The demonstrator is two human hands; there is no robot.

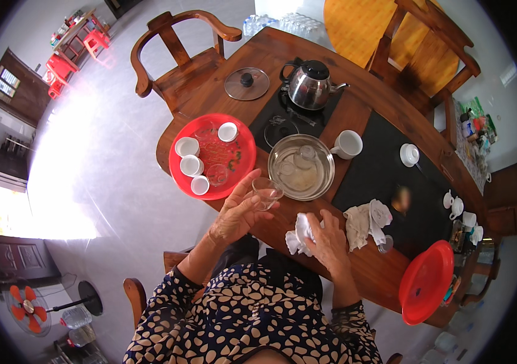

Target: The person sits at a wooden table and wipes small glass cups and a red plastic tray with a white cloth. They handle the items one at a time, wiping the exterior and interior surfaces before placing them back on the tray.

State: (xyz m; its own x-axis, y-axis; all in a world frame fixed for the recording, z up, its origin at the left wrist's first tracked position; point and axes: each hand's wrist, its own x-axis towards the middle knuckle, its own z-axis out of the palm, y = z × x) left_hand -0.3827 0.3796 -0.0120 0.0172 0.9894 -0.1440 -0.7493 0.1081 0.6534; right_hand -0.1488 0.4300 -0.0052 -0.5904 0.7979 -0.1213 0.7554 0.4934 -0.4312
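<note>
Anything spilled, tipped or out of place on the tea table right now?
No spill or breakage shows. The red lid at the table's right end overhangs the edge. The left hand holds a small glass cup; the right hand rests on a white cloth.

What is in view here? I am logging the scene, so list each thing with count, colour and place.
table: one, dark wood, centre.
tray: one, red, round, table's left end.
cups: four, white, on the tray.
tumbler: one, clear, on the tray.
bowl: one, steel, with clear glassware inside, beside the tray.
kettle: one, steel with black lid, far side.
lid: one, glass, left of the kettle.
mug: one, white, right of the bowl.
rag: one, off-white, near edge.
basin: one, red, tilted at the right end.
chairs: two, wooden, far side.
left hand: holds a clear glass.
right hand: grips a white cloth.
</note>
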